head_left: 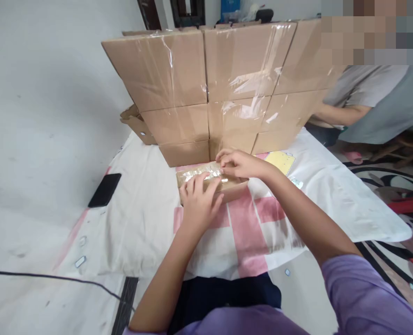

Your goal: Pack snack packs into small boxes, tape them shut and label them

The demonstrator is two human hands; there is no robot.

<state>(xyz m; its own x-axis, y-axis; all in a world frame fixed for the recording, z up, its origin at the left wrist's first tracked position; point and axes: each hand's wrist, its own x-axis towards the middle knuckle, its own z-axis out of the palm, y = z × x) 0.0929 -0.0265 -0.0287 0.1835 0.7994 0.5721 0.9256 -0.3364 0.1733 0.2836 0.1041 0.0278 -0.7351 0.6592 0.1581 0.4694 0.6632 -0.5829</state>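
Box [237, 191] of plain brown cardboard, long and low, lies on the cloth [140, 209] in the head view, right before the person and close to the foot of a tall stack [178, 70]. Its front wall shows smooth and matt, paler toward the right end. Along the top runs a band of clear tape [211, 172], wrinkled and glossy, catching the light in broken white streaks with a yellowish tint. The right part of the top is shaded, and whether it is fully closed cannot be told. The box sits slightly aslant, its left end partly covered.

The left hand [199, 197] lies over the left half, fingers bent and well spread, tips down on the taped top, thumb apart near the front wall; it is not closed around anything. The right hand [240, 164] arches over the rear of the top, fingers curled loosely toward the tape. Whether they pinch something cannot be told, since the tips are partly hidden.

Under the box the cloth is cream with pink blocks. A phone [104, 190] lies flat by the wall [53, 93], and a yellow patch [281, 162] shows right of the stack, whose cartons are bound in shiny film. Beyond it, at the right, another person [367, 88] in a pale top has a forearm [353, 114] bent behind the stack.
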